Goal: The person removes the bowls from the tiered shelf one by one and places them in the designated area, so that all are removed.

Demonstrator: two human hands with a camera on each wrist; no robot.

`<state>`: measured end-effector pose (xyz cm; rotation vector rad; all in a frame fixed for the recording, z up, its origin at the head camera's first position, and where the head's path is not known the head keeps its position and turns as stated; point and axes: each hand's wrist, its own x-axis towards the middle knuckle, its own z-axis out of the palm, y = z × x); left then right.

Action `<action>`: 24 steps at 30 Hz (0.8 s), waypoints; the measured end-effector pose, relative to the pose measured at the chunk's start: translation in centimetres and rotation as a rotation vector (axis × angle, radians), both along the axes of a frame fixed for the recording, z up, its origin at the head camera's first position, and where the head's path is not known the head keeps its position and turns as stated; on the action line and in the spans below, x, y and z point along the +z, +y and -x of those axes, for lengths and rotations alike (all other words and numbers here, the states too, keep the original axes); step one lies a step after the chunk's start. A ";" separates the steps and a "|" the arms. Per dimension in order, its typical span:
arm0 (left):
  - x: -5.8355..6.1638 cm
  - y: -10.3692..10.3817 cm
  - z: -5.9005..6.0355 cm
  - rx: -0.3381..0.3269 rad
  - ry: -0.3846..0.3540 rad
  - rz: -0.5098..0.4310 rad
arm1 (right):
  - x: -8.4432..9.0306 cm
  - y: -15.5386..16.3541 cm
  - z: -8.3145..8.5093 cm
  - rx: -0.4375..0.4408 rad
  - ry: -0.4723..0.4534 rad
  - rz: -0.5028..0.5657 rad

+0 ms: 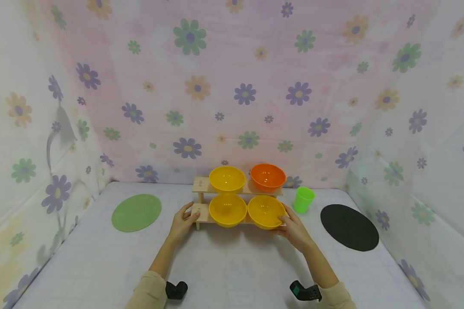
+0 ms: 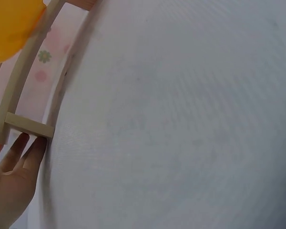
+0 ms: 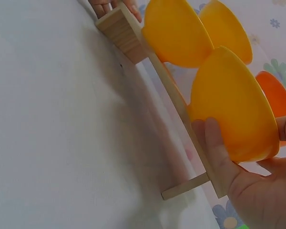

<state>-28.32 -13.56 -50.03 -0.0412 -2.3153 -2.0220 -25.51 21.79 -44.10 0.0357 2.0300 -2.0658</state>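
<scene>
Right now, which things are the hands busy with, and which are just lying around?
In use:
left hand
right hand
wooden rack
three yellow bowls
orange bowl

Lying about:
green cup
green mat
black mat

At centre frame a pale wooden rack (image 1: 201, 185) carries three yellow bowls (image 1: 227, 179) and one orange bowl (image 1: 268, 177) at its upper right. A bright green cup (image 1: 303, 199) stands right of it. A light green round mat (image 1: 136, 212) lies left, a black round mat (image 1: 349, 227) right. The table (image 1: 224, 266) is white with a faint grid. The backdrop (image 1: 232, 86) is pink and white with purple, green and orange flowers.
</scene>
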 end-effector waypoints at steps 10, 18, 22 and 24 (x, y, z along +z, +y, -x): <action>-0.3 0.1 -0.2 -0.001 0.022 -0.033 | -0.4 0.9 -2.1 0.025 0.013 0.036; -0.4 0.2 -0.2 -0.001 0.020 -0.063 | -1.2 0.8 -4.2 0.068 0.017 0.039; -0.3 0.2 -0.2 -0.001 0.020 -0.075 | -1.8 0.7 -5.0 0.131 0.014 0.049; -0.3 0.2 -0.3 0.005 0.019 -0.073 | -2.2 0.5 -5.3 0.164 0.011 0.043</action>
